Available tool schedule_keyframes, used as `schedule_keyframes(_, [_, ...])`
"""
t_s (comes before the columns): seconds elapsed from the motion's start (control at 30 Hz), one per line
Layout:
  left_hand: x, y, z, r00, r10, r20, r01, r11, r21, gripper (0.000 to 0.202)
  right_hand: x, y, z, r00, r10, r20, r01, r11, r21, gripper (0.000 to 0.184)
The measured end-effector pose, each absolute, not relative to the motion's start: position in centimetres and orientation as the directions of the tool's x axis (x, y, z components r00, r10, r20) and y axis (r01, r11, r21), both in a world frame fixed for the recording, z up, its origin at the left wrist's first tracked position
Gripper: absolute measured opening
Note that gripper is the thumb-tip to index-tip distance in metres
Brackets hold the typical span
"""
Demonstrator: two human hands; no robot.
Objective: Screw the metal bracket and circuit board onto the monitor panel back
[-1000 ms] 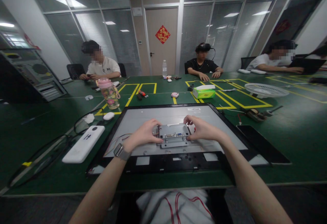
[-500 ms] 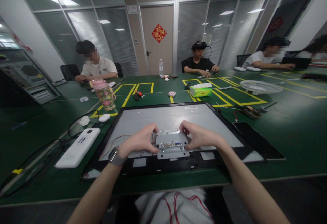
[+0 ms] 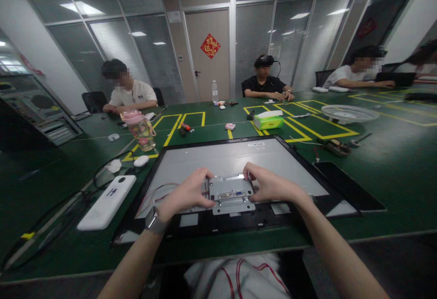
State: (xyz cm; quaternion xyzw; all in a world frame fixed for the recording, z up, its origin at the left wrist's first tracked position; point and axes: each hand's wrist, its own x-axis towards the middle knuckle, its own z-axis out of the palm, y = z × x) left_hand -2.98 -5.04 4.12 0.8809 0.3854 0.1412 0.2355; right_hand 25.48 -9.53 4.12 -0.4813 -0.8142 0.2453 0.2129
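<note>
Between my two hands is a silver metal bracket box with video ports on its near side. My left hand, with a watch on the wrist, grips its left edge between thumb and fingers. On the opposite edge, my right hand holds it the same way. The box is over the near middle part of a monitor panel, which lies with its grey metal back up in a black frame. Thin wires run from under my left hand across the panel. Whether the box touches the panel, I cannot tell.
Left of the panel lie a white power bank, black cables and a pink-lidded bottle. A black phone lies to the right. Beyond are a green tissue pack, a white round basket and several seated people.
The view has shifted slightly. The metal box now shows its port side tipped a little differently, with both hands still on its edges.
</note>
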Motion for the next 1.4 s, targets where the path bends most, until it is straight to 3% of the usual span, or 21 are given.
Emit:
schedule_keyframes(0.43, [-2.8,-5.6,4.1,0.661,0.748,0.056,0.650,-0.609,0.455,0.052,25.6,-10.3,3.2,-0.391,0.918,0.060,0.730,0.349,-0.588,0.038])
schedule_keyframes(0.53, [-2.8,-6.9,3.6,0.650,0.736,0.189,0.619,-0.657,0.430,0.055,25.4,-11.6,2.2,-0.265,0.953,0.148,0.771,0.302,-0.561,0.030])
schedule_keyframes(0.67, [-2.5,-9.5,2.2,0.647,0.627,0.434,0.542,-0.778,0.316,0.015,25.0,-12.9,0.9,-0.209,0.964,0.163,0.773,0.264,-0.577,0.022])
schedule_keyframes(1.03, [-1.6,-11.3,1.6,0.741,0.403,0.537,0.527,-0.845,-0.093,0.018,24.8,-13.0,0.8,-0.203,0.962,0.182,0.771,0.271,-0.576,0.019])
schedule_keyframes(1.4, [-1.9,-11.3,1.0,0.751,0.382,0.539,0.530,-0.835,-0.147,0.022,24.7,-13.3,0.9,-0.201,0.955,0.219,0.778,0.291,-0.557,0.020])
